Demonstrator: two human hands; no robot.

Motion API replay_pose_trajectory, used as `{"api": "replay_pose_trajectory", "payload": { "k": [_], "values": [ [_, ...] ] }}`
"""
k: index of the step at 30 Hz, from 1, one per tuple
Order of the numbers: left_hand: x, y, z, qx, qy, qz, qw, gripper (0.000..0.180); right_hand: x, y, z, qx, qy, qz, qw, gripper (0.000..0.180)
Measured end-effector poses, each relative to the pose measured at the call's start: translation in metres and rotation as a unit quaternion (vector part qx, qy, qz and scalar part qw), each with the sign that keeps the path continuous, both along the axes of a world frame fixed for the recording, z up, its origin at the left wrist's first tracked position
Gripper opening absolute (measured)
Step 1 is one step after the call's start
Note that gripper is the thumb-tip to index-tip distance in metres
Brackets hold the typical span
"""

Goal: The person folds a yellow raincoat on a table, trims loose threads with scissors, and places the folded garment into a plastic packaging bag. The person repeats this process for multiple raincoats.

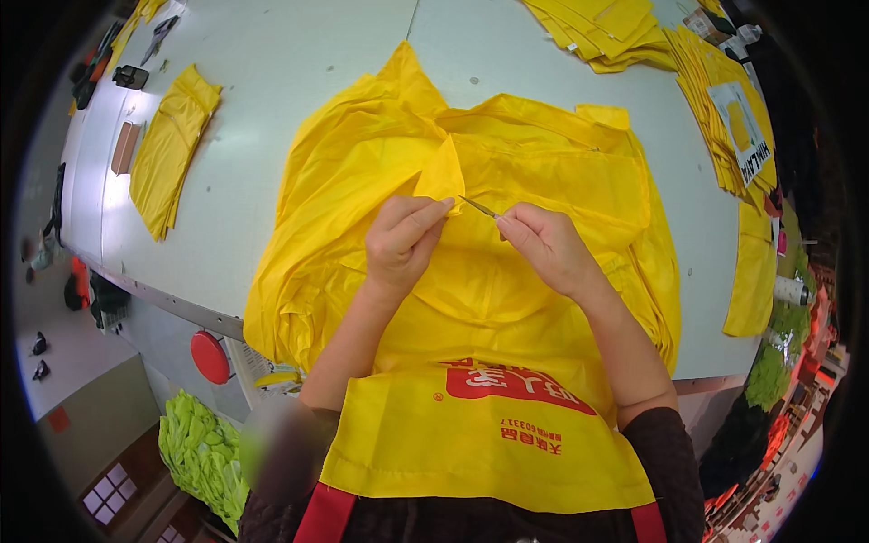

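Observation:
A large yellow garment of thin, shiny fabric lies bunched across the table before me, one peak of it pointing to the far side. My left hand pinches a small pointed yellow flap between thumb and forefinger and holds it raised off the rest. In my right hand are slim thread snips, their dark metal tip reaching left almost to the pinched edge. Whether the blades are apart is too small to tell. Folds of the garment hang over the near table edge, against my yellow apron.
Stacks of yellow pieces lie at the back right and right, the latter under a printed white sheet. A folded yellow piece, a brown block and scissors lie left. A red round seat stands below.

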State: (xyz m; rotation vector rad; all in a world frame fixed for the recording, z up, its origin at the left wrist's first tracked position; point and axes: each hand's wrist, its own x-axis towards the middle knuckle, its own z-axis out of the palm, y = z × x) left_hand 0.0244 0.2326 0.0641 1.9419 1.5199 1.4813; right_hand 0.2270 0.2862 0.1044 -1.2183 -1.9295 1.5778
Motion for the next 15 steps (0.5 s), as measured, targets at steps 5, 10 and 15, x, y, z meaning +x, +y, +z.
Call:
{"api": "replay_pose_trajectory", "payload": {
  "k": [5,10,15],
  "values": [
    [-0.009,0.002,0.007,-0.079,-0.043,0.086,0.992,0.018,0.045,-0.001,-0.004,0.023,-0.001,-0.178,0.984,0.029],
    [-0.083,0.034,-0.016,-0.146,-0.164,0.246,0.944,0.021,0.213,0.021,-0.049,0.179,-0.305,-0.406,0.843,0.036],
    [-0.13,0.056,-0.047,-0.194,-0.207,0.298,0.912,0.029,0.328,-0.007,-0.114,0.146,-0.538,-0.413,0.72,0.036]
  ]
}}
